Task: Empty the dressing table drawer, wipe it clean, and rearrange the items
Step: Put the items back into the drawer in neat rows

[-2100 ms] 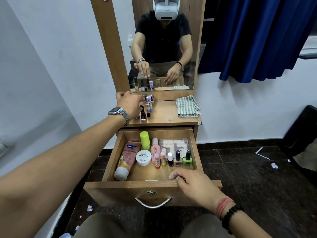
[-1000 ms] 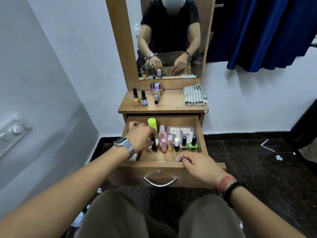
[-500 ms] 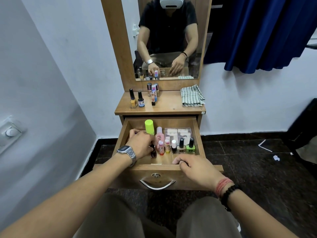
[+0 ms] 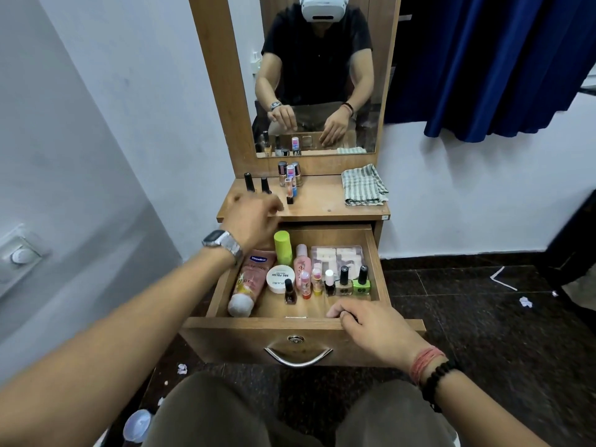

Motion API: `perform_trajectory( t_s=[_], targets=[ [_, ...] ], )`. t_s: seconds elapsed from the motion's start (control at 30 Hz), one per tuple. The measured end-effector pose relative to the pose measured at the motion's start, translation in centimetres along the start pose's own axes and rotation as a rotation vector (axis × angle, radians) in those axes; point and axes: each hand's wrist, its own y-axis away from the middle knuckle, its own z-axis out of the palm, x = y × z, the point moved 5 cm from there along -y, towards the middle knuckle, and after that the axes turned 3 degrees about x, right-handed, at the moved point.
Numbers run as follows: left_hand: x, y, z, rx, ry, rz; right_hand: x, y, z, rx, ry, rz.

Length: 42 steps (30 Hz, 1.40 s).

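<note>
Fingers (image 4: 335, 312) of right hand (image 4: 374, 330) hook drawer (image 4: 382, 279) front; left hand's (image 4: 254, 217) grip unclear; glass polish bottles (image 4: 343, 282) look light, slippery, best pinched by caps.

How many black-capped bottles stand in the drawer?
3 in the drawer: a dark bottle in front of the white jar, then a beige bottle and a green bottle at the row's right end. The left hand may hide more.
</note>
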Motion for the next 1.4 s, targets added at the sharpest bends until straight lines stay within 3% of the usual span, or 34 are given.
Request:
perform_trajectory(
  t_s=[0.13, 0.37, 0.9, 1.07, 1.4],
  targets=[
    [-2.1, -4.4, -1.5, 0.100, -0.131, -0.061, 0.2, -0.1, 0.1, 0.003, -0.007, 0.003],
    [-3.5, -7.5, 0.6, -0.065, -0.285, -0.061, 0.3, -0.2, 0.3, -0.001, 0.006, -0.005],
    [0.6, -3.5, -3.2, 0.049, -0.122, 0.060, 0.0, -0.1, 0.1, -0.004, 0.023, -0.007],
    [1.2, 1.7, -3.4, -0.068, -0.096, 0.063, -0.2, 0.1, -0.1, -0.015, 0.019, -0.005],
    [-0.3, 7.1, 3.2, -0.362, -0.161, 0.020, -0.3, 0.2, -0.1, -0.020, 0.030, -0.010]
  ],
)
